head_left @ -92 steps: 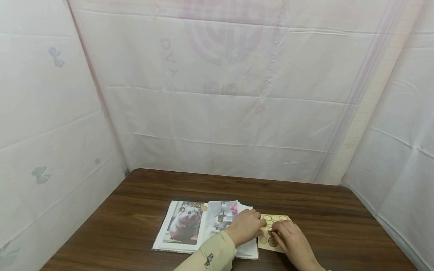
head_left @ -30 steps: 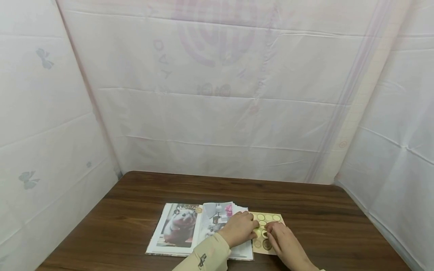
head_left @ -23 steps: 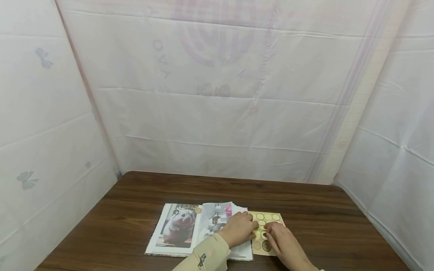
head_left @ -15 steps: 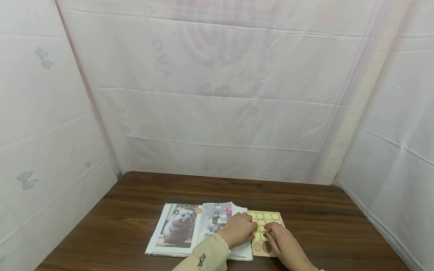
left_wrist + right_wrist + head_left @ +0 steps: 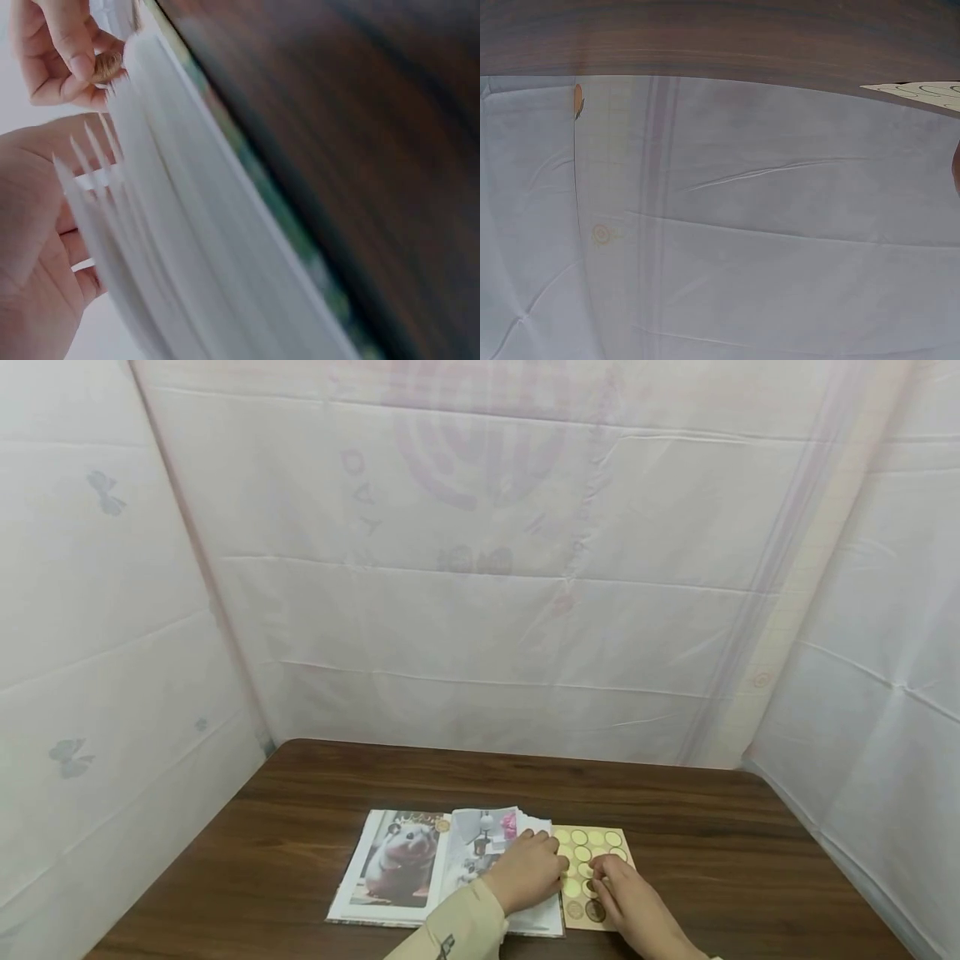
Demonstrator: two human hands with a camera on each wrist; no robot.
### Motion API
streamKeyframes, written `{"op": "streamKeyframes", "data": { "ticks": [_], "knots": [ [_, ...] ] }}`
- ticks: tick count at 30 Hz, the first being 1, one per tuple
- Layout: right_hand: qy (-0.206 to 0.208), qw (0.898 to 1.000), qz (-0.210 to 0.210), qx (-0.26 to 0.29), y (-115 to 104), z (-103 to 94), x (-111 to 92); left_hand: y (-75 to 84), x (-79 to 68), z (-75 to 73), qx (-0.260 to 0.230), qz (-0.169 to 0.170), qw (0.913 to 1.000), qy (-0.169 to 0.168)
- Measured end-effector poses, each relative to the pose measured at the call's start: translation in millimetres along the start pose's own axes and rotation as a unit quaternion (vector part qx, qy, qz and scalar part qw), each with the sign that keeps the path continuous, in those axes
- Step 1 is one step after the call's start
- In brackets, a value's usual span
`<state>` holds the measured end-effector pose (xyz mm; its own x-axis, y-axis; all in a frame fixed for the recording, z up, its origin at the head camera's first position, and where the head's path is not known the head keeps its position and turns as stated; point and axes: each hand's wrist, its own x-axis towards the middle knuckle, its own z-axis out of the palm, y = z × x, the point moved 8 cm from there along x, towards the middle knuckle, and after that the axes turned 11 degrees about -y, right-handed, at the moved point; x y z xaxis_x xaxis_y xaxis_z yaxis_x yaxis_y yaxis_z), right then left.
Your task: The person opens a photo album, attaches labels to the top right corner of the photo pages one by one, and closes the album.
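Observation:
My left hand (image 5: pixel 527 870) lies across the right page of an open photo book (image 5: pixel 480 852), its fingertips at the near edge of a yellow sticker sheet (image 5: pixel 576 929). In the left wrist view its palm (image 5: pixel 34 247) is beside the fanned page edges (image 5: pixel 172 210). My right hand (image 5: pixel 637 906) is over the sheet, thumb and forefinger pinching a round brown sticker (image 5: pixel 106 67). Another dark round sticker (image 5: pixel 595 910) sits in the sheet's bottom row. The right wrist view catches only a corner of the sheet (image 5: pixel 926 93) and a sliver of hand.
The left page carries a hamster picture (image 5: pixel 397 864) with a round gold sticker (image 5: pixel 442 825) at its upper right. All this lies on a dark wooden table (image 5: pixel 247 852). White printed cloth (image 5: pixel 480 635) hangs behind the table and on both sides.
Since the oldest frame the head view has shifted slightly. The left hand stays nearly still on the book. The right fingers work at one spot on the sheet, where a dark sticker now shows.

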<state>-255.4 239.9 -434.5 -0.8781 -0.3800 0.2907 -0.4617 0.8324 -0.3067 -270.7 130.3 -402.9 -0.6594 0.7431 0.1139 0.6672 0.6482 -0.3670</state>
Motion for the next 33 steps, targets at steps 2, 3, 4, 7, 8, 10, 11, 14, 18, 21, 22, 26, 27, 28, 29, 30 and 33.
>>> {"op": "streamKeyframes", "data": {
  "ticks": [2,3,4,7,8,10,11,14,18,21,22,26,27,28,29,30,33],
  "knots": [
    [0.002,1.0,-0.003,-0.001,1,-0.5,0,-3.3,-4.1,-2.3,0.0,-0.009,1.0,0.001],
    [0.003,1.0,-0.006,-0.001,1,-0.7,0,-5.7,-6.6,-3.3,-0.003,-0.013,0.9999,0.001],
    [0.004,1.0,-0.009,0.0,1,-0.4,-1,-8.3,-10.2,-3.8,-0.008,-0.017,0.9998,0.0],
    [0.007,1.0,-0.019,-0.001,0,0.2,-1,-17.4,-22.5,-4.4,-0.03,-0.029,0.9991,0.001],
    [0.008,1.0,-0.022,-0.003,0,0.3,-2,-21.0,-26.6,-4.6,-0.039,-0.034,0.9987,0.002],
    [0.012,1.0,-0.025,-0.006,-1,-0.2,-2,-27.5,-35.4,-4.1,-0.057,-0.042,0.9975,0.005],
    [0.014,1.0,-0.025,-0.008,-1,-0.7,-2,-30.6,-39.6,-3.9,-0.069,-0.045,0.9966,0.007],
    [0.026,0.999,-0.024,-0.009,-2,-3.3,-2,-38.2,-51.6,-3.2,-0.096,-0.047,0.9941,0.016],
    [0.039,0.999,-0.024,-0.008,-5,-6.1,-2,-45.6,-65.0,-0.1,-0.14,-0.043,0.9891,0.015],
    [0.043,0.999,-0.026,-0.008,-6,-6.7,-1,-49.3,-73.1,3.6,-0.188,-0.034,0.9816,0.007],
    [0.045,0.999,-0.026,-0.009,-6,-6.7,-1,-50.0,-75.6,5.2,-0.201,-0.032,0.9791,0.004],
    [0.053,0.998,-0.029,-0.016,-5,-6.6,-3,-49.9,-81.1,10.5,-0.226,-0.024,0.9739,0.0],
    [0.055,0.998,-0.028,-0.019,-4,-7.1,-3,-49.6,-80.8,11.3,-0.224,-0.023,0.9743,0.002],
    [0.058,0.998,-0.027,-0.018,-4,-7.2,-4,-49.4,-81.4,12.6,-0.223,-0.026,0.9745,0.003],
    [0.057,0.998,-0.026,-0.016,-4,-7.1,-4,-49.0,-81.7,13.5,-0.221,-0.028,0.9749,0.004],
    [0.053,0.998,-0.023,-0.014,-4,-6.6,-4,-48.8,-81.8,14.5,-0.218,-0.031,0.9754,0.004],
    [0.033,0.999,-0.006,-0.005,-3,-4.7,-2,-49.4,-81.6,18.2,-0.214,-0.04,0.9761,0.001]
  ]
}}
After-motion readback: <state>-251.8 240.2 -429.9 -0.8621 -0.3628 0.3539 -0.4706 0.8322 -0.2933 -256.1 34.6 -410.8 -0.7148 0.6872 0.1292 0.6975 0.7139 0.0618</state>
